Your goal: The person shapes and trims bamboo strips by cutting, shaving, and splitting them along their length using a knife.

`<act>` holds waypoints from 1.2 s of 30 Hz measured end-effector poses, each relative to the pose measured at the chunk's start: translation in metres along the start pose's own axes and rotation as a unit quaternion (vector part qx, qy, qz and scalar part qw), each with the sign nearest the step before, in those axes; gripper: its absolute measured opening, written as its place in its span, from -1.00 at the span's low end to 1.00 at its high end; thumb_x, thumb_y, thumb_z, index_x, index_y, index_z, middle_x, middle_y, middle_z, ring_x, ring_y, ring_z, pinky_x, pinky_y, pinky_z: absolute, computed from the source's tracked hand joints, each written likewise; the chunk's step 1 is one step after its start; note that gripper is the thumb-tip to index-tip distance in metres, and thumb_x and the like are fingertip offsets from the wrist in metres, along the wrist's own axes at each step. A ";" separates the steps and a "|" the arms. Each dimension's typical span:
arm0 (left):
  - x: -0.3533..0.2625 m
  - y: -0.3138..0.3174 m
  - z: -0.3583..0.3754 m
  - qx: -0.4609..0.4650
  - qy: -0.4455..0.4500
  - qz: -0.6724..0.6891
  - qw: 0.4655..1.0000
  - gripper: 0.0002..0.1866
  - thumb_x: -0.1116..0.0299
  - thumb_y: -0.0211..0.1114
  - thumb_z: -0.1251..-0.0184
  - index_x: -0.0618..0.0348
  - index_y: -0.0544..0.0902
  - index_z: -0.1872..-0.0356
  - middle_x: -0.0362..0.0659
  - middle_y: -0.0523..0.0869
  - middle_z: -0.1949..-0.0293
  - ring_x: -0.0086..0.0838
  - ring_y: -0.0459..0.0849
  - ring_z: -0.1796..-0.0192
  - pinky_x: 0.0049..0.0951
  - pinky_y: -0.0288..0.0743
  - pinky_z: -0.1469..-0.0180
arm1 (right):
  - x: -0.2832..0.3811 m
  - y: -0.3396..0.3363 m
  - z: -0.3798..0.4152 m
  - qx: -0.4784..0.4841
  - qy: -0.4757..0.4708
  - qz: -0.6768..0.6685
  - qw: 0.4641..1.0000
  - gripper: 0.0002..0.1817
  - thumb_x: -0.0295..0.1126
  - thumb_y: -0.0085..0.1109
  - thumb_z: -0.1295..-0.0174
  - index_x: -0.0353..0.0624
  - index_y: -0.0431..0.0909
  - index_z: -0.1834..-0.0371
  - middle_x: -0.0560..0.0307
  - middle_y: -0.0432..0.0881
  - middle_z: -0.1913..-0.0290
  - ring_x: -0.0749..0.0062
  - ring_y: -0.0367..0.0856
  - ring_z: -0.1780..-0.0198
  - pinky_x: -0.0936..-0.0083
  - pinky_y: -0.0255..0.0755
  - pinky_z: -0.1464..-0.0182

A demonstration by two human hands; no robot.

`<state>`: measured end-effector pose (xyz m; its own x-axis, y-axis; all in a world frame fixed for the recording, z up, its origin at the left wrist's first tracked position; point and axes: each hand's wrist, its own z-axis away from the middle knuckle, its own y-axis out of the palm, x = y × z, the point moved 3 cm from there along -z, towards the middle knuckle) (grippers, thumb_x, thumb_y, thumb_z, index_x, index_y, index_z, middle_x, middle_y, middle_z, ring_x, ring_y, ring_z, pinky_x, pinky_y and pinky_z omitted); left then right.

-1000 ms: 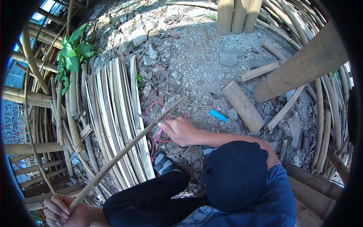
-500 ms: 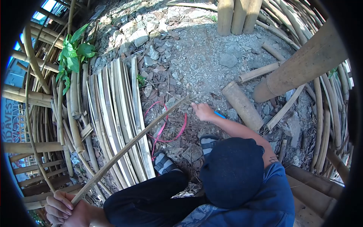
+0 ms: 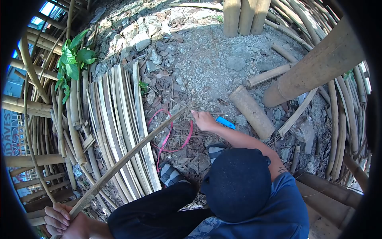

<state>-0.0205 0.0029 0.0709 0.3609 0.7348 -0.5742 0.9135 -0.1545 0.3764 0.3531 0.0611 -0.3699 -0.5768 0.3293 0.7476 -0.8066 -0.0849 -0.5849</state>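
A long split bamboo strip runs diagonally from the lower left up to the middle of the ground. My left hand is closed around its near end, fingers wrapped over it. My right hand is closed beside the strip's far end, its fingertips close together near the tip. What the right fingers hold, if anything, is too small to make out. A blue slotted plastic object lies on the ground just behind the right wrist. A loop of pink plastic ribbon lies below the strip's far half.
A row of split bamboo slats lies to the left, under the strip. A short bamboo section rests at right beside a thick bamboo post. Bamboo poles fence both sides. A leafy plant grows upper left; rocky ground lies ahead.
My right hand has moved slightly left and down, exposing more of the blue object. The strip's far end has dipped slightly left. The whole view has shifted a little; the left hand keeps its grip.
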 end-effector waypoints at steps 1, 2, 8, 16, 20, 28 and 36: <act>-0.001 0.000 0.000 -0.009 0.004 -0.003 1.000 -0.55 -0.05 -0.15 -0.08 0.02 0.14 0.83 -0.22 0.15 0.74 -0.45 0.18 0.57 -0.49 0.09 0.55 | -0.002 -0.002 -0.001 0.001 0.001 0.002 1.000 -0.31 0.04 -0.39 -0.46 -0.41 0.58 0.31 -0.46 0.57 0.33 -0.37 0.54 0.12 -0.03 0.36 -0.01; -0.002 0.000 -0.002 -0.013 0.005 -0.008 1.000 -0.54 -0.05 -0.15 -0.08 0.02 0.14 0.83 -0.22 0.15 0.74 -0.45 0.18 0.57 -0.49 0.10 0.55 | 0.001 -0.003 0.001 0.011 0.033 -0.010 0.999 -0.28 0.06 -0.39 -0.44 -0.44 0.57 0.41 -0.48 0.57 0.36 -0.36 0.56 0.15 -0.05 0.38 0.00; -0.003 -0.005 -0.004 -0.004 0.002 -0.008 1.000 -0.55 -0.05 -0.16 -0.09 0.02 0.14 0.82 -0.22 0.15 0.74 -0.45 0.19 0.57 -0.48 0.10 0.57 | -0.002 0.003 -0.008 0.006 0.054 -0.043 0.998 -0.22 0.09 -0.38 -0.43 -0.48 0.56 0.52 -0.49 0.58 0.38 -0.35 0.58 0.15 -0.05 0.41 -0.01; 0.001 0.001 -0.003 0.004 0.012 -0.006 1.000 -0.54 -0.05 -0.16 -0.10 0.01 0.11 0.83 -0.21 0.15 0.74 -0.44 0.18 0.58 -0.48 0.10 0.57 | 0.019 -0.006 -0.008 0.015 0.015 -0.020 1.000 -0.30 0.03 -0.45 -0.46 -0.44 0.52 0.34 -0.48 0.55 0.39 -0.37 0.54 0.16 -0.05 0.37 -0.02; -0.002 -0.002 -0.006 0.010 -0.007 -0.012 1.000 -0.55 -0.01 -0.13 -0.11 0.01 0.11 0.83 -0.21 0.15 0.73 -0.43 0.17 0.57 -0.47 0.10 0.55 | 0.003 -0.001 -0.013 0.007 0.041 -0.042 0.998 -0.26 0.08 -0.39 -0.43 -0.47 0.55 0.40 -0.49 0.57 0.38 -0.37 0.55 0.14 -0.04 0.36 -0.04; -0.001 -0.006 -0.003 -0.040 0.004 -0.055 0.998 -0.58 0.03 -0.11 -0.10 0.04 0.15 0.81 -0.21 0.16 0.70 -0.43 0.17 0.55 -0.47 0.10 0.54 | -0.041 0.012 -0.032 -0.052 0.164 -0.026 0.985 -0.25 0.09 -0.40 -0.42 -0.46 0.61 0.26 -0.50 0.57 0.14 -0.26 0.55 -0.03 0.01 0.35 -0.16; 0.003 -0.005 -0.006 -0.029 0.005 -0.049 0.998 -0.58 0.03 -0.10 -0.11 0.06 0.19 0.80 -0.20 0.17 0.68 -0.43 0.17 0.54 -0.48 0.11 0.54 | -0.016 -0.011 -0.025 -0.074 0.170 -0.099 0.978 -0.21 0.23 -0.29 -0.35 -0.40 0.63 0.33 -0.44 0.61 0.17 -0.26 0.58 0.03 0.00 0.37 -0.06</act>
<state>-0.0256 0.0095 0.0716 0.2685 0.7512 -0.6030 0.9315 -0.0431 0.3611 0.3745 0.0797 -0.3836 -0.3142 0.6213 0.7178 -0.8563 0.1410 -0.4968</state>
